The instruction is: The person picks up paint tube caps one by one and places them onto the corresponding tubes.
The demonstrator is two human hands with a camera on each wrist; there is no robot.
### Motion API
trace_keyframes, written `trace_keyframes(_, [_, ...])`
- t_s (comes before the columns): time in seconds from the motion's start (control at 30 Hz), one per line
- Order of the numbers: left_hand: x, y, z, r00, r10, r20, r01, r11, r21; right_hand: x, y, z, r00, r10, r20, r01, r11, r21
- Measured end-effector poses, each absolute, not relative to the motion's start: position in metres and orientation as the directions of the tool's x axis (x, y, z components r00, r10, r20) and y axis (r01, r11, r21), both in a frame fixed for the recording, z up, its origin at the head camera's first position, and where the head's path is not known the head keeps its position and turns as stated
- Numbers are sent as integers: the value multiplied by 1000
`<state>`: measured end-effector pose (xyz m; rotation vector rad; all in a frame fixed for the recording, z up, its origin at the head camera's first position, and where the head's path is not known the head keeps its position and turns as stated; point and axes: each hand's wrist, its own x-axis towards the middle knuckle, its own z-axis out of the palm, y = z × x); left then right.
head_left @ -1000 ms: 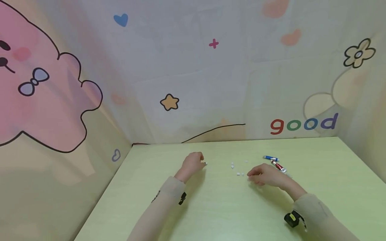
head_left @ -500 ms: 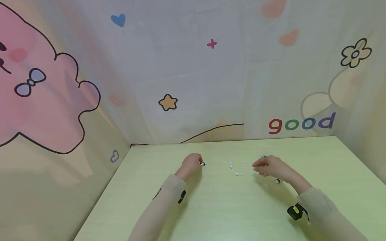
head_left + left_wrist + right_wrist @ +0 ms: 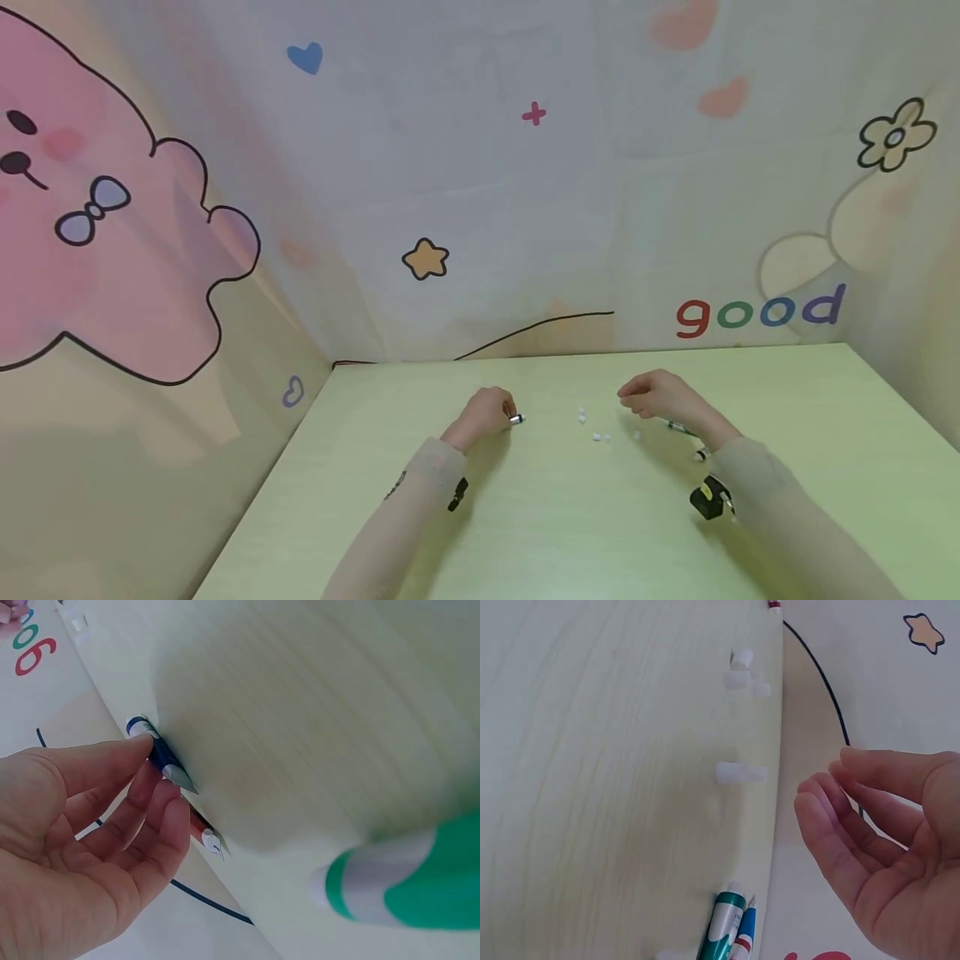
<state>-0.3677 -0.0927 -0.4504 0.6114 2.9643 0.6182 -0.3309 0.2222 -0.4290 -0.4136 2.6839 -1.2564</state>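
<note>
Thumb and fingers of my left hand point(image 3: 489, 412) pinch a small dark blue and white tube point(image 3: 161, 756), its silver pointed end turned away from the thumb. A red tube point(image 3: 202, 827) lies just past those fingertips in the left wrist view. My right hand point(image 3: 667, 397) is raised over the table's right half, fingers loosely curved, thumb tip beside the index finger. Nothing shows between them in the right wrist view. Small white caps point(image 3: 597, 437) lie scattered between the hands; another white cap point(image 3: 637, 435) lies below the right hand.
A green and white tube point(image 3: 724, 926) and a blue tube point(image 3: 746, 930) lie close together near the table's far edge. In the left wrist view another green tube point(image 3: 420, 877) looms close. The pale table point(image 3: 525, 517) meets a printed curtain point(image 3: 487, 167) at the back.
My right hand has moved toward the back of the table, from low over the caps to above them. The left hand keeps the tube, with more of its end now showing.
</note>
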Motion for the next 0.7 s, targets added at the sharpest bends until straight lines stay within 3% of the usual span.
trace_keyframes(0.5, [-366, -88, -452, -931, 361, -57, 301, 846, 441, -356, 208, -445, -949, -310, -64, -175, 682, -711])
trace_keyframes(0.7, [-370, -89, -447, -930, 358, -81, 285, 843, 457, -370, 206, -453, -945, -324, -33, -227, 730, -645])
